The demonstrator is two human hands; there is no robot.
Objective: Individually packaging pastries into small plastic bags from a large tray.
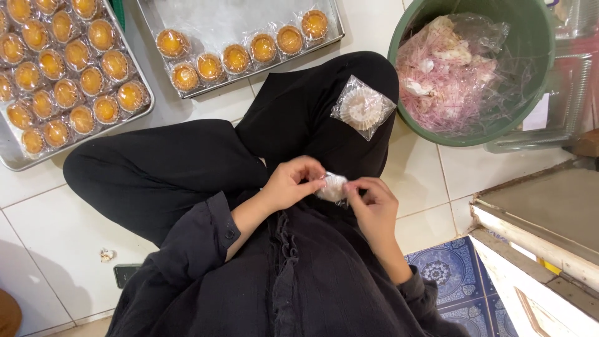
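Note:
I sit cross-legged on a white tiled floor in black clothes. My left hand (291,183) and my right hand (372,203) meet over my lap, both pinching a small clear plastic wrapper (332,186) with something white inside. A second clear bag with a white paper cup (363,107) in it lies on my knee, just above the hands.
A metal tray (12,150) packed with several yellow tarts sits at the far left. Another tray (206,25) holds several wrapped tarts along its near edge. A green bucket (536,81) of plastic scraps stands at the right. A phone (126,273) lies by my left leg. A white cabinet (536,249) stands at lower right.

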